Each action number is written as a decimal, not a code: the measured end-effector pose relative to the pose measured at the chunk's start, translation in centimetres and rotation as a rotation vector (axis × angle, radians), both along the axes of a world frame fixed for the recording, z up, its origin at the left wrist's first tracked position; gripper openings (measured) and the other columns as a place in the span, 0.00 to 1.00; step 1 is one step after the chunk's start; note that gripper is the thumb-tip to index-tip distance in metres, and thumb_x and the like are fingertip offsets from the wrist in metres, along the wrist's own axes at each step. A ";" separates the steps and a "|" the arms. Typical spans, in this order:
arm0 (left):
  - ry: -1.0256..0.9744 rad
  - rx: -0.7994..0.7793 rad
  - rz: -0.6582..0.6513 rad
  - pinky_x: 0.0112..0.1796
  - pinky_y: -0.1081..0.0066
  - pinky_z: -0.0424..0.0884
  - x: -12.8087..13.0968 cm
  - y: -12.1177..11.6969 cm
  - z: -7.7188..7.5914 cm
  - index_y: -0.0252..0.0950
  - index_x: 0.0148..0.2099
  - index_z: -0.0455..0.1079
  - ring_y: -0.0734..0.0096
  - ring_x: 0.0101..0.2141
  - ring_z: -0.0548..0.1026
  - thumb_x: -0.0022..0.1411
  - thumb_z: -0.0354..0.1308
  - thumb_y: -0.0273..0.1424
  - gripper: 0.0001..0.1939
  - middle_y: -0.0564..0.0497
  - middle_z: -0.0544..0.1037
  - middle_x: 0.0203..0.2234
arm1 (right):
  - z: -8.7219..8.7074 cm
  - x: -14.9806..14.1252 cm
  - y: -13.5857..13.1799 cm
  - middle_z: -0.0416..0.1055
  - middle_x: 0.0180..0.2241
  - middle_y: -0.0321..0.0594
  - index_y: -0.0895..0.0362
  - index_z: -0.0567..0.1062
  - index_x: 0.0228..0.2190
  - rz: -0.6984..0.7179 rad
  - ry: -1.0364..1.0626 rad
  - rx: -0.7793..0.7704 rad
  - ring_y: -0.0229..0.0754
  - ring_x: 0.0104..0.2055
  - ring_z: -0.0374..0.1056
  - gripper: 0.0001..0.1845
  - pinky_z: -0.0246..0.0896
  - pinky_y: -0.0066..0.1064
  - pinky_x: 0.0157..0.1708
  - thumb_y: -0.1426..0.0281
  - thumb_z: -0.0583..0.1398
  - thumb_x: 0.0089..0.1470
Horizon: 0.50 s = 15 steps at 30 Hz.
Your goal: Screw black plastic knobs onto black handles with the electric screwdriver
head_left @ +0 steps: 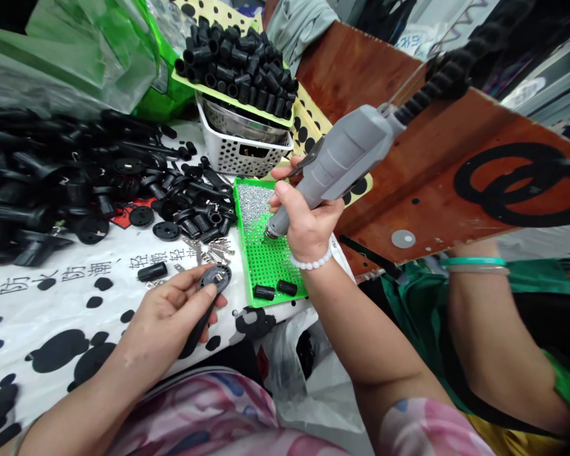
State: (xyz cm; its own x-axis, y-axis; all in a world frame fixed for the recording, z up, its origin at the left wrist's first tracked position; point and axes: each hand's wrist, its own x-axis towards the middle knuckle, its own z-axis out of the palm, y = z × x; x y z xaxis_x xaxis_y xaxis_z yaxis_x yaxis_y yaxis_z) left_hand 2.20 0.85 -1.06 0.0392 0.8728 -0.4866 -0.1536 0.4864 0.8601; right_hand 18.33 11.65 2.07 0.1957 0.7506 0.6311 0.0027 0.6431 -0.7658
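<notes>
My left hand [171, 310] grips a black plastic part with a round flat head [216, 277], thumb on the head's edge; its stem slants down beneath my fingers. A small metal piece shows in the head. My right hand [308, 221] is wrapped round a grey electric screwdriver [344, 152], its tip pointing down over a green perforated tray [275, 259]. Small silver screws [251, 202] fill the tray's far left part. Two short black tubes [265, 292] lie at its near end. Left of the tray are loose metal strips [217, 251] and a black cylinder [152, 272].
Many black plastic parts [85, 171] cover the table's left side. Behind the tray, a white basket [225, 149] carries a metal bowl and a yellow tray heaped with black tubes [237, 63]. A brown board [384, 69] stands at the right, near another person's arm [484, 323].
</notes>
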 end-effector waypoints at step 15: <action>-0.061 0.094 -0.052 0.15 0.77 0.67 0.0 -0.1 -0.5 0.29 0.53 0.62 0.74 0.21 0.67 0.47 0.63 0.34 0.32 0.53 0.72 0.24 | 6.0 -3.1 -6.4 0.73 0.33 0.35 0.57 0.70 0.38 0.248 0.145 -0.013 0.33 0.23 0.66 0.16 0.67 0.25 0.20 0.71 0.62 0.44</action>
State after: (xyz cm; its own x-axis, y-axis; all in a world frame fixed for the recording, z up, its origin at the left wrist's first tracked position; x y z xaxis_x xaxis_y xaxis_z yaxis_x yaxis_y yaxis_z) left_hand 2.17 0.80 -1.55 0.1124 0.9104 -0.3982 -0.1833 0.4129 0.8922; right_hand 15.24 5.25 8.12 0.0927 0.7948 0.5998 -0.2632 0.6005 -0.7551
